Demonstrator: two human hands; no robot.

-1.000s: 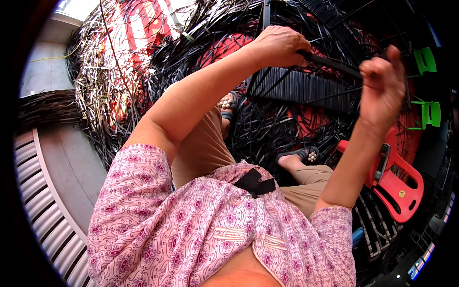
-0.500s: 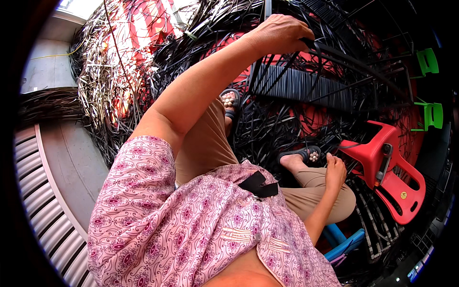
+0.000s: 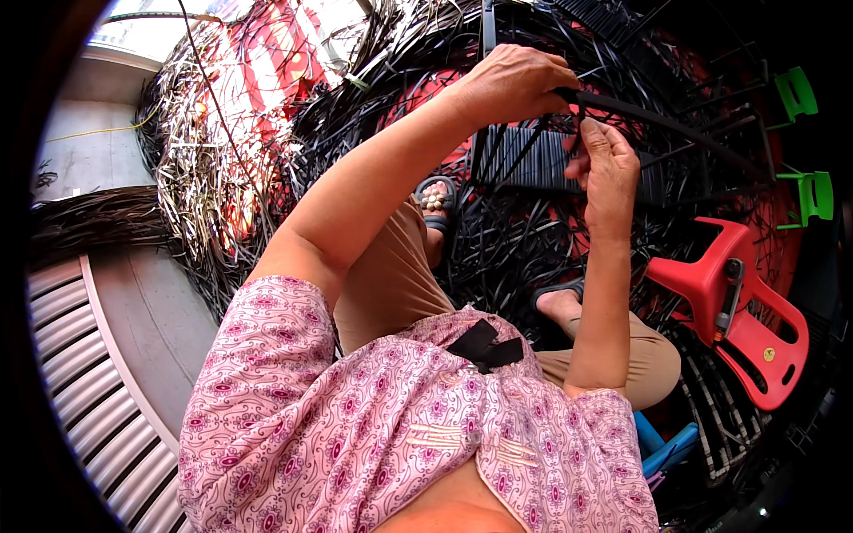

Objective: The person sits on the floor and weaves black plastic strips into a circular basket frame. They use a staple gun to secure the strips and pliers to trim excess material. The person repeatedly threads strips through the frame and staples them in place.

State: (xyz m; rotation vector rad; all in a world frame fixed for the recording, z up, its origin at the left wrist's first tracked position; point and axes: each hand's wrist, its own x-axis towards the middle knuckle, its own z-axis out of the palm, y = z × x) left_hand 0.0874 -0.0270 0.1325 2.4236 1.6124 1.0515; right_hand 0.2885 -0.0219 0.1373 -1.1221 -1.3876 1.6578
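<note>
The left hand point(image 3: 524, 82) is curled closed around the near end of a dark frame bar point(image 3: 640, 108), which slopes away from it toward the right. The right hand point(image 3: 607, 169) is raised just below that grip, thumb and fingers drawn together close to a thin black strip under the bar; whether they have hold of the strip cannot be told. Below and behind the hands, a ribbed black panel point(image 3: 538, 155) lies among the frame's thin legs, partly hidden by the right hand. Loose black strips point(image 3: 498, 240) cover much of the red floor point(image 3: 426, 89) around it, and a paler, sunlit heap point(image 3: 204, 151) of them spreads at the left. The person's sandals point(image 3: 435, 197) rest near the panel. To the right stands a red stool point(image 3: 702, 266) with a metal tool point(image 3: 732, 298) on it; two green chairs point(image 3: 797, 93) are farther off.
</note>
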